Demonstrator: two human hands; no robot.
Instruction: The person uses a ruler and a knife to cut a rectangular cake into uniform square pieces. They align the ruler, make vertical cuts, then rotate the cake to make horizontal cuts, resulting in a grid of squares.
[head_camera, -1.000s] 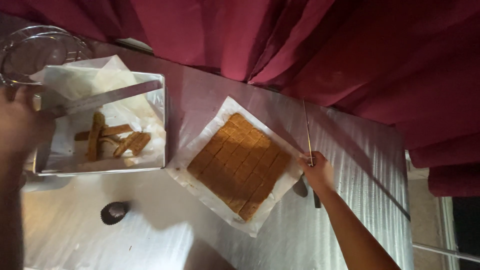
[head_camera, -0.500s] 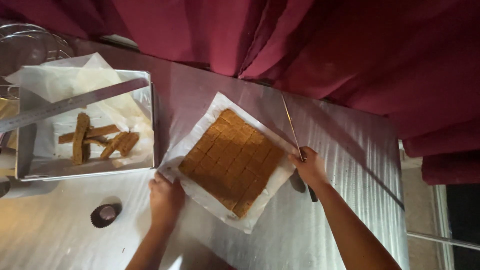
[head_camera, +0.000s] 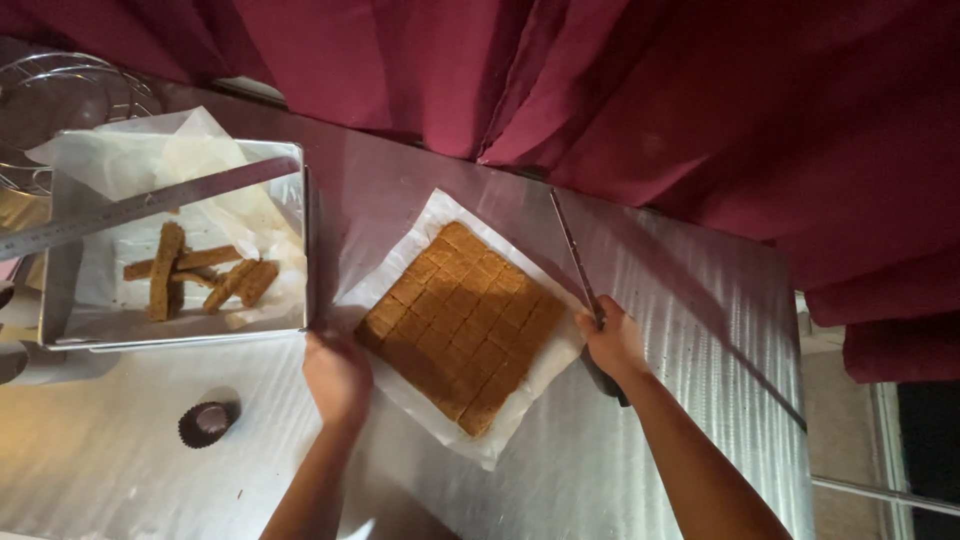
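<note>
A square brown slab (head_camera: 462, 325), scored into several small squares, lies on white parchment paper (head_camera: 430, 215) in the middle of the metal table. My left hand (head_camera: 336, 372) rests at the slab's near-left edge, touching the paper there. My right hand (head_camera: 612, 342) grips the handle of a long knife (head_camera: 573, 255), whose blade points away from me along the slab's right side.
A square metal pan (head_camera: 70, 330) lined with paper holds a few brown trimmed strips (head_camera: 195, 275). A metal ruler (head_camera: 140, 205) lies across it. A dark paper cup (head_camera: 207, 423) sits near the front left, a wire rack (head_camera: 60, 95) far left. Red curtains (head_camera: 600, 90) hang behind.
My left hand came away from the ruler on the pan and moved to the slab's left edge. My right hand with the knife stayed beside the slab.
</note>
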